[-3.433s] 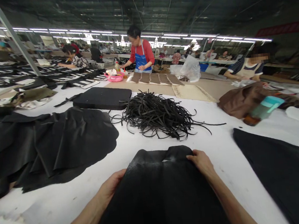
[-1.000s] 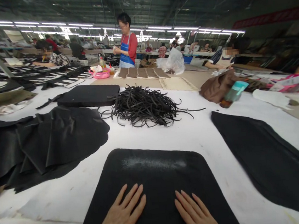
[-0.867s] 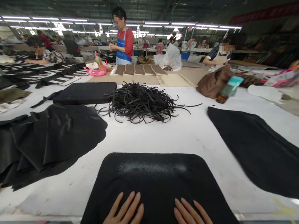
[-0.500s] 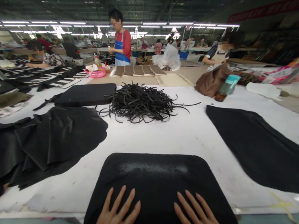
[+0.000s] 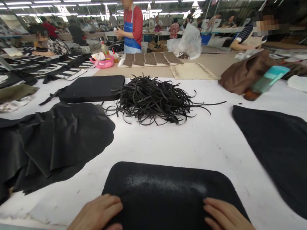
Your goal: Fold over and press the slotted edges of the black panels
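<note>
Close in front of me lies a black padded panel [image 5: 163, 209] with rounded corners and a pale dusty smear near its far edge. My left hand [image 5: 96, 221] rests over the panel's left side, fingertips on its top, thumb apart from the fingers. On the right side my right hand [image 5: 227, 217] touches the top with slightly bent fingers. Neither hand grips anything that I can see. The panel's near end runs out of view. Beyond it sits a heap of thin black strips [image 5: 154, 102], beside a thick black pad [image 5: 92, 88].
Black sheets [image 5: 49, 140] lie at the left, and another black piece [image 5: 289, 152] at the right, on the white tabletop [image 5: 173, 142]. A bottle with a turquoise lid [image 5: 266, 81] leans by brown fabric [image 5: 244, 70]. Co-workers [image 5: 131, 25] are beyond the table.
My hands have shifted from spread on the panel's top toward its two sides, with the fingers drawn closer together. The view has tipped downward and come nearer.
</note>
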The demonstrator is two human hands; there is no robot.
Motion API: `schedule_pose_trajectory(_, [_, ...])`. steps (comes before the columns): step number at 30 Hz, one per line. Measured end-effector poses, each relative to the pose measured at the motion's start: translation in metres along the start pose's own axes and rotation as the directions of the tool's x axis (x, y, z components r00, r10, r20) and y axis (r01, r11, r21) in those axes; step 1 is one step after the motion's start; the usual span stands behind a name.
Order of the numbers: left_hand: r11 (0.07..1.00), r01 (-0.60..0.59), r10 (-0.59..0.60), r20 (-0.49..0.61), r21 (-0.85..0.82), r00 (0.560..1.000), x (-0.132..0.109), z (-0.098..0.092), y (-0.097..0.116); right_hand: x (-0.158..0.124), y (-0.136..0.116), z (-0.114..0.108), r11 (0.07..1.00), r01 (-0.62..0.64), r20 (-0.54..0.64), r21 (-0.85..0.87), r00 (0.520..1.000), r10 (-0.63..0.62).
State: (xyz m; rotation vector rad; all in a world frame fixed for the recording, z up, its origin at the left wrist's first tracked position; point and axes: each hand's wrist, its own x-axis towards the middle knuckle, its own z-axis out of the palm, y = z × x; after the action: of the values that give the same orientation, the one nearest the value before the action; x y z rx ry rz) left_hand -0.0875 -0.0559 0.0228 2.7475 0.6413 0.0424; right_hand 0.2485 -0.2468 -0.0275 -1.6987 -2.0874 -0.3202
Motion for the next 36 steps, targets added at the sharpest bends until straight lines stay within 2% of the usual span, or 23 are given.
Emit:
schedule_pose_trajectory(2, [0.998,0.022,-0.024,-0.025,-0.065,0.999,0.035,-0.005,0.0,0.027,0.006,0.006,0.988,-0.156,0.035,0.006,0.987,0.155])
schedule_pose_trajectory(5, [0.99,0.032,-0.04,-0.052,-0.14,0.998,0.088,0.005,0.001,0.064,0.009,0.024,0.95,-0.312,0.148,-0.013,0.939,0.311])
schedule_pose_trajectory(8, [0.994,0.028,-0.028,0.001,-0.106,1.0,0.128,0.021,0.004,0.091,0.009,0.041,0.932,-0.362,0.307,-0.003,0.887,0.345])
schedule_pose_trajectory(10, [0.998,0.044,-0.043,0.041,-0.043,0.998,0.142,0.029,0.005,0.103,0.008,0.046,0.927,-0.376,0.389,0.005,0.854,0.345])
schedule_pose_trajectory(14, [0.996,0.074,-0.071,0.075,-0.048,0.995,0.148,0.034,0.003,0.118,0.012,0.044,0.897,-0.441,0.505,0.038,0.783,0.363])
schedule_pose_trajectory(17, [0.99,0.078,-0.067,0.095,-0.115,0.993,0.144,0.031,-0.001,0.126,0.015,0.036,0.875,-0.465,0.6,0.138,0.742,0.299])
schedule_pose_trajectory(23, [0.97,0.108,-0.084,0.117,-0.216,0.99,0.132,0.022,-0.003,0.126,0.007,0.028,0.808,-0.56,0.686,0.186,0.662,0.302])
schedule_pose_trajectory(25, [0.978,0.089,-0.063,0.141,-0.188,0.988,0.13,0.02,-0.003,0.123,0.005,0.03,0.813,-0.54,0.684,0.216,0.678,0.269])
schedule_pose_trajectory(27, [0.988,0.052,-0.03,0.153,-0.144,0.988,0.131,0.019,-0.002,0.121,0.005,0.032,0.83,-0.512,0.628,0.223,0.726,0.28])
schedule_pose_trajectory(31, [0.981,0.012,0.003,0.077,-0.195,0.997,0.139,0.019,-0.005,0.124,0.012,0.036,0.852,-0.488,0.472,0.19,0.806,0.357])
schedule_pose_trajectory(34, [0.968,0.036,-0.029,0.031,-0.249,0.999,0.146,0.022,-0.009,0.127,0.018,0.038,0.886,-0.44,0.426,0.144,0.836,0.346])
schedule_pose_trajectory(36, [0.958,0.071,-0.06,0.045,-0.278,0.997,0.148,0.024,-0.012,0.126,0.021,0.039,0.903,-0.416,0.415,0.106,0.844,0.34])
